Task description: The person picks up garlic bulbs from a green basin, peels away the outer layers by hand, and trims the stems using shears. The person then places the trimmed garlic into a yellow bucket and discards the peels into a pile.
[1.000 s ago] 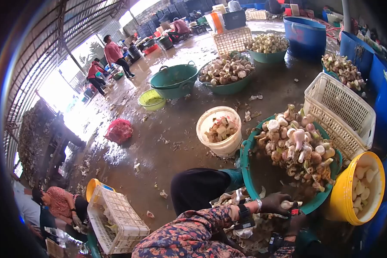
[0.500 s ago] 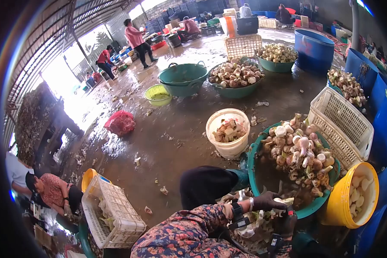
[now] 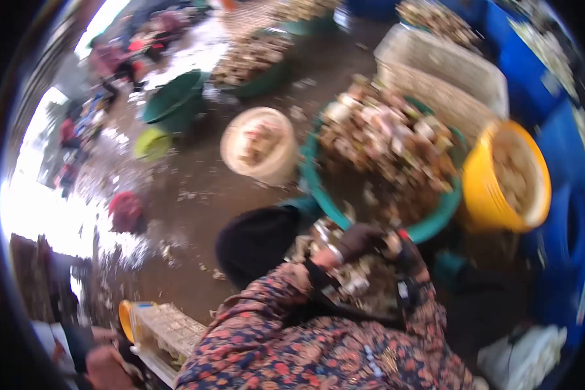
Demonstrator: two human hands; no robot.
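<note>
From where I stand, the left hand [image 3: 359, 240] and right hand [image 3: 409, 255] meet close in front of the body, a pale garlic bulb [image 3: 392, 244] caught between them, just beside the near rim of the green basin [image 3: 441, 222]. The left seems curled towards it from one side, the right from the other, which would steady so small a thing; the blur is too heavy for me to tell which fingers pinch and which merely rest. Working low like that, over the loose scraps [image 3: 364, 278], makes sense to me, since anything dropped falls there. The garlic heap [image 3: 393, 130] is piled towards the basin's far side, perhaps leaving the near part open for the arms. The yellow bucket [image 3: 486, 185], pale pieces [image 3: 513, 170] inside, leans close by the basin on the right, handy for that arm; the white bucket [image 3: 273, 170] sits on the other side, past the bent knee [image 3: 253, 244].
</note>
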